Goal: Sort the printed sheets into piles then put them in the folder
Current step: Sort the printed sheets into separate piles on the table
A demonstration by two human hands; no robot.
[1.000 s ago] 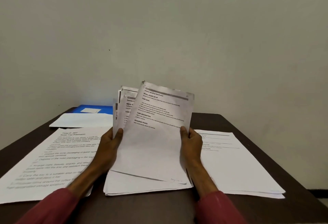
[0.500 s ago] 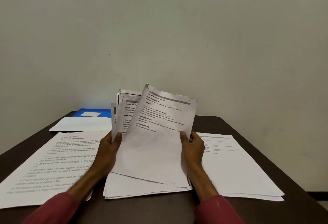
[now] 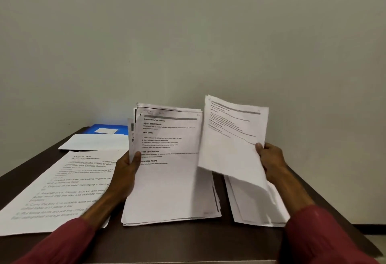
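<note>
Head view, single frame.

Left hand [image 3: 125, 171]: centre-left of frame, fingers curled behind the left edge of a stack of white printed sheets [image 3: 167, 184], thumb pressed on the front. The stack is tilted up toward the camera, with its lower edge down at the dark brown table [image 3: 188, 242]. The top page shows the headings "TASK GOAL" and "TASK DESCRIPTION".

Right hand [image 3: 271, 159]: centre-right of frame, well apart from the left hand. It pinches the right edge of a single white printed sheet [image 3: 234, 138], which is raised clear of the stack, just beside it. The sheet's lower part curls and is motion-blurred.

Under the raised sheet, lower right of frame: a flat pile of white sheets [image 3: 248, 211] on the table. I cannot tell whether the curled corner touches it.

Left of frame: a pile of white sheets with large print [image 3: 62, 190], flat on the table and partly under the left forearm.

Upper left of the table: a blank white sheet [image 3: 94, 142]. Behind it, against the wall, lies the flat blue folder [image 3: 119, 127] with a small white label [image 3: 105, 131], closed.

Dark red sleeves [image 3: 62, 242] cover both forearms at the bottom edge.
</note>
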